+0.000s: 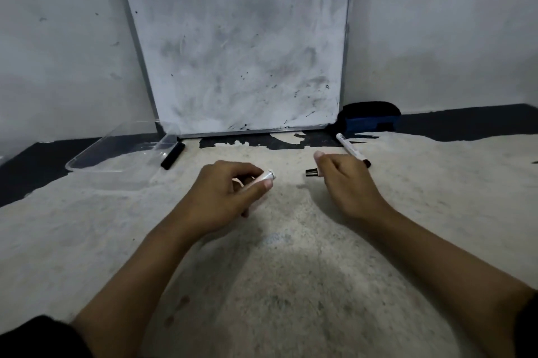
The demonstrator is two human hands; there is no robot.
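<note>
The left hand (230,191) is over the middle of the table (291,285), and its fingers and thumb are curled around a white pen barrel (267,176). Only the round end of the barrel shows, beside the thumb, and it points to the right. The right hand (346,183) is near it, a little apart, with its fingers closed on a short black-tipped piece (312,172). The black end of this piece comes out of the hand toward the left, so the two held parts face each other with a gap between them and do not touch. The rest of each part is hidden in the hand, so I cannot tell which is the cap and which is the body. Just behind the right hand a white marker (347,145) lies on the table, with its dark end partly behind the fingers. A smudged whiteboard (238,49) leans on the wall at the back. A dark blue eraser (368,118) sits beside its lower right corner. At the left there is a clear plastic tray (96,155), and a black marker (173,156) lies just beside its right edge.
</note>
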